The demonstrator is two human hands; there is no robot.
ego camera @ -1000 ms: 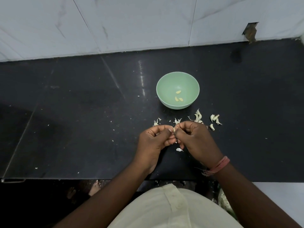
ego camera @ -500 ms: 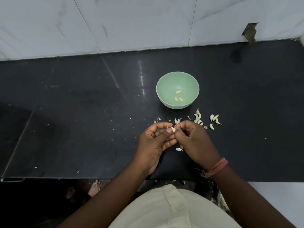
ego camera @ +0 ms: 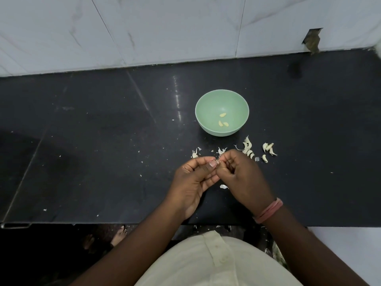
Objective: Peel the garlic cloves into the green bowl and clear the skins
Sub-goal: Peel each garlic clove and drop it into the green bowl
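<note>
A green bowl (ego camera: pixel 206 104) stands on the black counter with three peeled garlic cloves (ego camera: pixel 222 121) inside. Just in front of it my left hand (ego camera: pixel 195 178) and my right hand (ego camera: pixel 241 176) meet, both pinching one small garlic clove (ego camera: pixel 217 161) between thumbs and fingertips; most of the clove is hidden by the fingers. Unpeeled cloves (ego camera: pixel 268 148) lie to the right of the hands. Loose skins (ego camera: pixel 247 147) are scattered between the bowl and my hands, and one skin piece (ego camera: pixel 223 186) lies below them.
The black counter (ego camera: pixel 92 141) stretches wide to the left, dotted with tiny skin flecks. A white tiled wall (ego camera: pixel 165 27) closes the back. The counter's front edge runs just below my wrists. A bare foot (ego camera: pixel 119 234) shows on the floor below.
My hands stayed together over the same spot, fingers shifting slightly on the clove. Bowl, cloves and skins on the counter have not moved.
</note>
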